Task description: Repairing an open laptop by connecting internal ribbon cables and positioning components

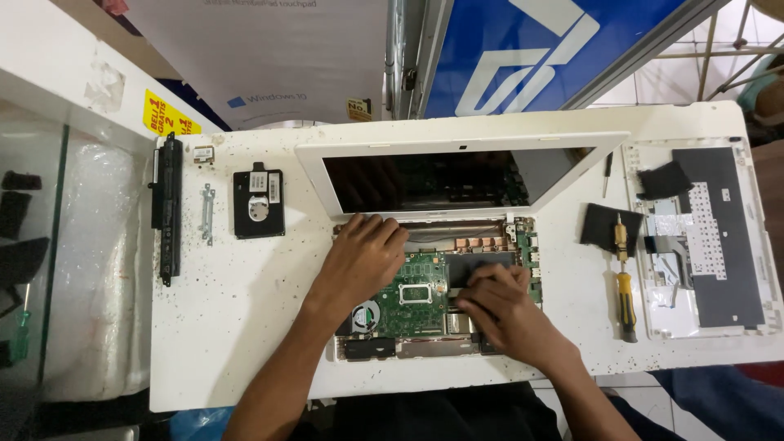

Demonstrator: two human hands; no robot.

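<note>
An opened white laptop [457,151] lies on the white table [245,327], its screen tilted back and its base stripped, showing a green motherboard [412,298] with a small fan [365,314]. My left hand [359,257] rests palm down on the upper left of the board, fingers bent near the hinge. My right hand [502,306] presses its fingertips onto a black pad [482,263] at the board's right side. Whether the fingers pinch anything there is hidden.
A long black battery [166,208], a metal bracket [207,214] and a black hard drive [259,202] lie at the left. A yellow-handled screwdriver [625,294], black pad pieces [600,224] and the removed keyboard cover [710,237] lie at the right. A glass counter [49,245] adjoins on the left.
</note>
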